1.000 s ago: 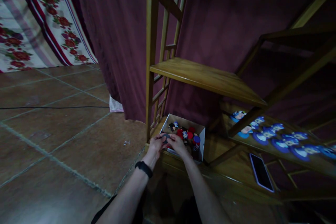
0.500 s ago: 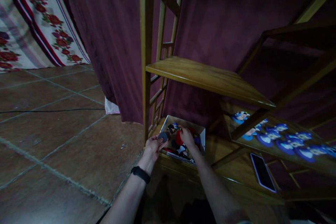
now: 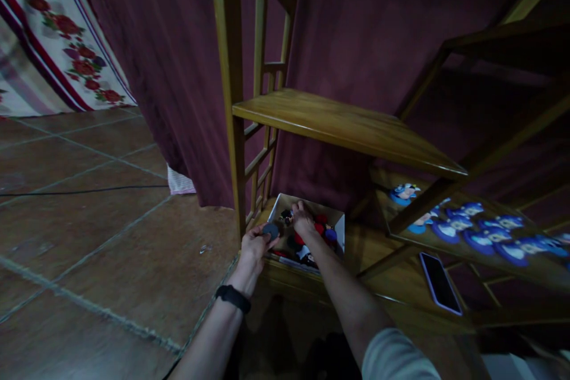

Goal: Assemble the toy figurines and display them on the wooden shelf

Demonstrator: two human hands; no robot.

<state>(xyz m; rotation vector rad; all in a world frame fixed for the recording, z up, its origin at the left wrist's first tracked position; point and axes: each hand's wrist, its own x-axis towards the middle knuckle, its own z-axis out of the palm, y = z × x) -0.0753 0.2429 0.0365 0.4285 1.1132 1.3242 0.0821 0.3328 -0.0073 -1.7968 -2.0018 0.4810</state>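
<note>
A dark grey round disc [image 3: 270, 231] is pinched between the thumb and fingers of my left hand [image 3: 255, 244], just outside the left edge of a shallow white-walled box [image 3: 340, 231]. My right hand [image 3: 303, 221] reaches down into that box, fingers bent together at a small dark and blue figurine [image 3: 285, 216] near the back left corner. The fingertips seem closed on it, though the hand partly hides the contact. Under and beside my right wrist lie several red, black and blue figurines [image 3: 330, 234].
Above the box juts a wooden shelf board [image 3: 347, 124] with a left post [image 3: 228, 95]. On a right shelf stand several blue-based figurines [image 3: 490, 237]. A phone [image 3: 440, 284] lies on the lower board. Purple curtain [image 3: 173, 71] hangs behind; a black cable [image 3: 89, 190] crosses the tiled floor.
My right hand has moved left inside the box, from the red pieces to the small figurine at the back left. My left hand still holds the disc. The view has shifted slightly.
</note>
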